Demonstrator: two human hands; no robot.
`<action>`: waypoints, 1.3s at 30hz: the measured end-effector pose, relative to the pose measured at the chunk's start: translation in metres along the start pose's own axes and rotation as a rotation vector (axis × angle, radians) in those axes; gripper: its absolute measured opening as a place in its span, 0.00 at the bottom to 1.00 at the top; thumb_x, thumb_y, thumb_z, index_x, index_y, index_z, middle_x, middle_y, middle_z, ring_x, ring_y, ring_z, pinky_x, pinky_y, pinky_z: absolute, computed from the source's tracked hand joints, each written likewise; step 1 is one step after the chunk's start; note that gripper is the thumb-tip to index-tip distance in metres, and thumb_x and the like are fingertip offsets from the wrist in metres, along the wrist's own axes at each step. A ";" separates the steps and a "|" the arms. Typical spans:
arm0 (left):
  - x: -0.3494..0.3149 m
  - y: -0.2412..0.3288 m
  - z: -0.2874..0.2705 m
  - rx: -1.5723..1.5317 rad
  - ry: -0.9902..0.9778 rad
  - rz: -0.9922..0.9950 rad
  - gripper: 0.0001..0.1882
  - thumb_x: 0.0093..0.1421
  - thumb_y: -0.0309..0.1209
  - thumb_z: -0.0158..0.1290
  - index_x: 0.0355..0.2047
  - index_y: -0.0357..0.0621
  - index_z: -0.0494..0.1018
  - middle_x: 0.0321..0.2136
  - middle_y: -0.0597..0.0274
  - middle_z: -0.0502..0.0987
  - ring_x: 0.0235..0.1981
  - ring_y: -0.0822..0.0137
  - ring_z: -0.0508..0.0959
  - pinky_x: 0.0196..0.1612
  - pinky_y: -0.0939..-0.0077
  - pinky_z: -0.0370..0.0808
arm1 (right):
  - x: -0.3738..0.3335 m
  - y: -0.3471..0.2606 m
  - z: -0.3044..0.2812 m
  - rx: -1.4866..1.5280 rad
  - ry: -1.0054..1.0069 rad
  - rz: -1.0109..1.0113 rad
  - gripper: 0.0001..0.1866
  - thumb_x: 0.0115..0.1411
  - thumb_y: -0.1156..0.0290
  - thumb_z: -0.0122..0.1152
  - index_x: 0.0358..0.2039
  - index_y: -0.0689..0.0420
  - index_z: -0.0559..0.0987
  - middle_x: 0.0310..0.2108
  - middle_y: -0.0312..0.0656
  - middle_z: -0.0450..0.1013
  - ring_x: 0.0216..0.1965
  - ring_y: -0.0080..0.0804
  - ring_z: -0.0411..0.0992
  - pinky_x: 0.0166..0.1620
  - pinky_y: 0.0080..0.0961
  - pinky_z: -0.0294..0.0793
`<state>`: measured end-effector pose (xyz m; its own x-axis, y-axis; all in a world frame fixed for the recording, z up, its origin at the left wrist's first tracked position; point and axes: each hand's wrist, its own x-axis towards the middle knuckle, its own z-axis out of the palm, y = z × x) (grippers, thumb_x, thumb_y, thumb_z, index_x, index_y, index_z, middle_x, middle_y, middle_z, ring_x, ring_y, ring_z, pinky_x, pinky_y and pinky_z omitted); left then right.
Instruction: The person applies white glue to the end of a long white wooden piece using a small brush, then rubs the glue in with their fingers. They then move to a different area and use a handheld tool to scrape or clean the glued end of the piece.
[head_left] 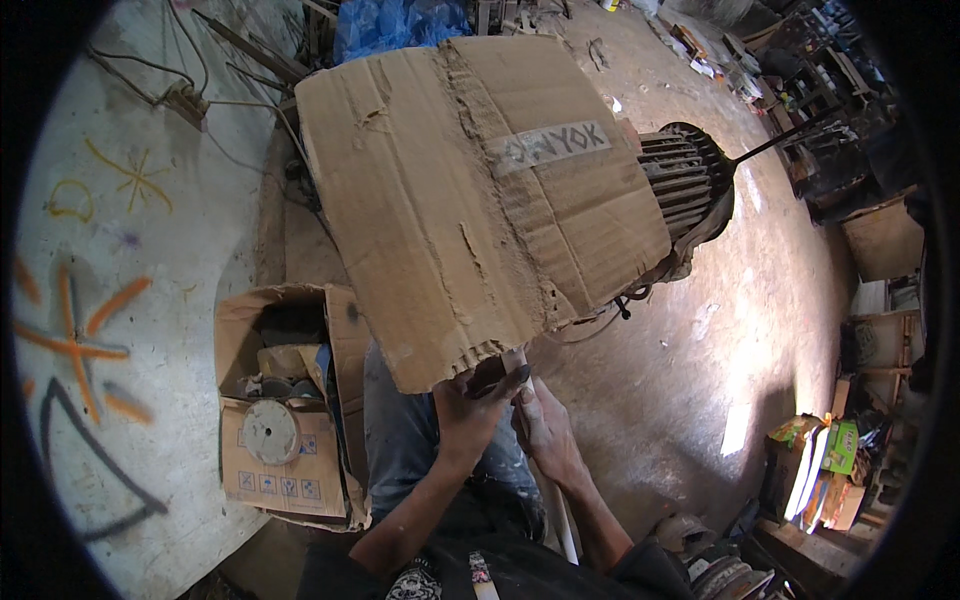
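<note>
Just below the near edge of a large brown cardboard sheet, both of my hands are at a long pale rod. My right hand is closed around the rod, its fingers whitened with dust. My left hand is closed at the rod's upper end, the blackened thumb tip pressed against it. Some left fingers and the rod's far tip are hidden beneath the cardboard. The rod slants down past my lap toward the lower edge of the view.
A finned electric motor juts out right of the cardboard. To the left stands an open carton with discs and blocks, a round white disc at its front. Marked wall lies left; clutter and a green box line the right.
</note>
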<state>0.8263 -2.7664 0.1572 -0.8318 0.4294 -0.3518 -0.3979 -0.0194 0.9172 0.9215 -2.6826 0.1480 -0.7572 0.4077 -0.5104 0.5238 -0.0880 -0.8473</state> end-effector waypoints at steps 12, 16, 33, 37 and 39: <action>0.004 -0.005 -0.002 -0.044 0.030 -0.038 0.09 0.53 0.27 0.63 0.33 0.36 0.78 0.29 0.67 0.78 0.30 0.78 0.73 0.36 0.82 0.70 | 0.004 0.003 0.003 0.038 -0.023 0.068 0.27 0.68 0.47 0.38 0.42 0.63 0.69 0.22 0.45 0.66 0.26 0.34 0.66 0.33 0.32 0.67; 0.010 -0.022 -0.007 0.002 0.018 -0.026 0.11 0.54 0.27 0.62 0.35 0.36 0.77 0.30 0.66 0.78 0.31 0.77 0.74 0.38 0.80 0.71 | 0.011 0.012 0.004 0.019 -0.010 0.039 0.27 0.68 0.47 0.37 0.42 0.63 0.68 0.23 0.46 0.66 0.26 0.36 0.66 0.33 0.32 0.67; -0.097 0.022 0.015 -0.151 -0.448 0.253 0.23 0.41 0.20 0.69 0.38 0.36 0.73 0.38 0.55 0.77 0.40 0.66 0.78 0.45 0.74 0.74 | -0.092 0.022 -0.052 0.025 -0.164 -0.464 0.42 0.54 0.32 0.50 0.44 0.65 0.74 0.30 0.47 0.72 0.32 0.36 0.73 0.35 0.30 0.70; -0.104 0.028 0.019 -0.176 -0.483 0.326 0.20 0.40 0.19 0.69 0.35 0.35 0.76 0.35 0.52 0.78 0.39 0.65 0.79 0.42 0.75 0.75 | -0.111 0.023 -0.058 -0.022 -0.150 -0.380 0.42 0.52 0.30 0.50 0.39 0.65 0.75 0.29 0.46 0.72 0.30 0.37 0.74 0.32 0.29 0.70; -0.106 0.031 0.018 -0.154 -0.502 0.340 0.19 0.40 0.19 0.69 0.34 0.34 0.76 0.34 0.52 0.78 0.38 0.65 0.79 0.41 0.76 0.75 | -0.118 0.024 -0.057 0.142 -0.170 -0.393 0.43 0.54 0.29 0.46 0.38 0.65 0.74 0.27 0.43 0.72 0.31 0.32 0.73 0.32 0.27 0.69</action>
<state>0.9094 -2.7961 0.2269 -0.6532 0.7476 0.1201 -0.2252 -0.3433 0.9118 1.0459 -2.6814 0.1960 -0.9476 0.2806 -0.1527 0.1340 -0.0848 -0.9873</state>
